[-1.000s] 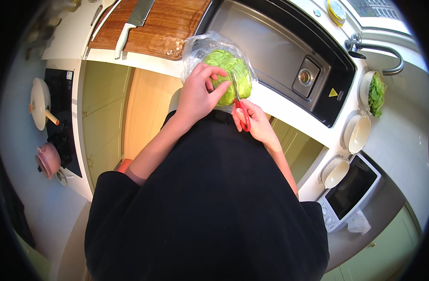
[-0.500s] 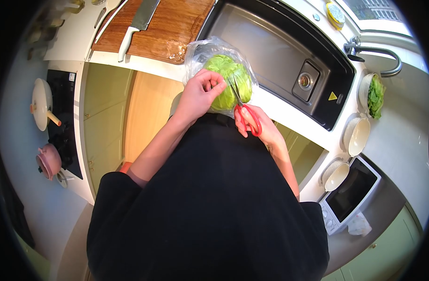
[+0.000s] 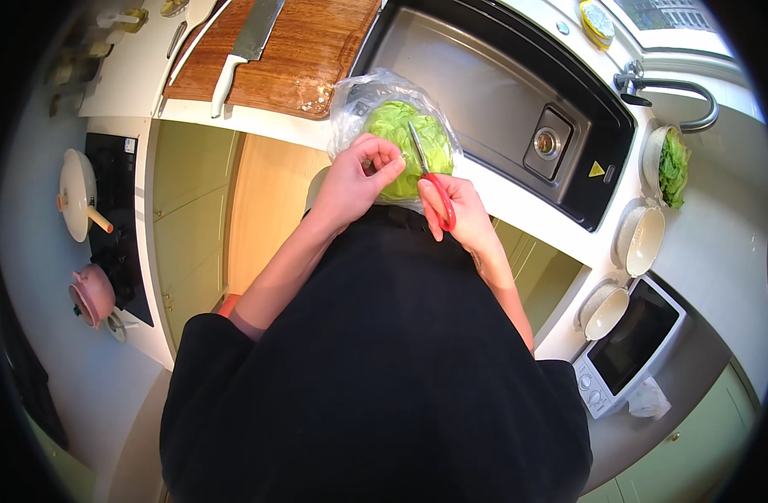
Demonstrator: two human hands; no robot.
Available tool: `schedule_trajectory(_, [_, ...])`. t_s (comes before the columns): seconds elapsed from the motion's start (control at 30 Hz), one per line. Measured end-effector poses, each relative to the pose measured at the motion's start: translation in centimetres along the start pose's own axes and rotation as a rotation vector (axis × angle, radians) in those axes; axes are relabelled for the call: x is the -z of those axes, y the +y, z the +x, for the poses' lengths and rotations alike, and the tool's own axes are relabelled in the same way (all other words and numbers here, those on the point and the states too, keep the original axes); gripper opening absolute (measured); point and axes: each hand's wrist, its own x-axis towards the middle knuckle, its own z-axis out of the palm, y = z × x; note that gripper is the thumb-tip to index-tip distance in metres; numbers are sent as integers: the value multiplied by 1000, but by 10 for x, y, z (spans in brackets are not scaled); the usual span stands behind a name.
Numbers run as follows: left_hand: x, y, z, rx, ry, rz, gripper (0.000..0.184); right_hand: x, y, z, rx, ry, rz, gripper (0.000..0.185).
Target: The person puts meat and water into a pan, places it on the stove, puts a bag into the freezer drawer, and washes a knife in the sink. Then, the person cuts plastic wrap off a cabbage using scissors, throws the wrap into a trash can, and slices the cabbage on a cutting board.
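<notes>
A head of green lettuce [image 3: 427,137] sits inside a clear plastic bag [image 3: 354,105] at the counter's front edge. Over its left side, my left hand [image 3: 364,174] has thumb and fingertips pinched together; whatever is between them is too small to make out. My right hand [image 3: 468,220] grips red-handled scissors [image 3: 438,201] at the lettuce's lower right. Their blades point up and left across the lettuce and look closed together. I cannot tell whether they touch the bag.
Behind the bag lies a dark sink [image 3: 484,84] with a faucet [image 3: 681,84]. A knife [image 3: 254,38] rests on the wooden cutting board [image 3: 312,50] to the left. On the right stand a bowl of leaves [image 3: 673,168], two pale bowls [image 3: 643,239] and a microwave [image 3: 631,344].
My right hand has turned and shifted slightly up. The scissor blades have come together and tilt further left over the lettuce. My left hand stays nearly in place, still pinched.
</notes>
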Motion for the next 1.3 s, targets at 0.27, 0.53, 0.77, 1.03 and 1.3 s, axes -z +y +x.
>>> schedule_trajectory(0.27, [5,-5,-5,-59,-26,-154,4,6,-14,17,320,521,-266,34])
schedule_trajectory(0.53, [46,-50,-40,152,173,14,7,-6,-26,25,193,609,-569,50])
schedule_trajectory(0.77, [40,-38,-40,156,271,239,20,-6,-26,27,165,593,-542,49])
schedule_trajectory(1.03, [25,-40,-11,-92,231,346,26,-2,-26,29,173,578,-518,43])
schedule_trajectory(1.3, [39,-65,-25,19,284,455,23,-4,-30,29,157,532,-528,35])
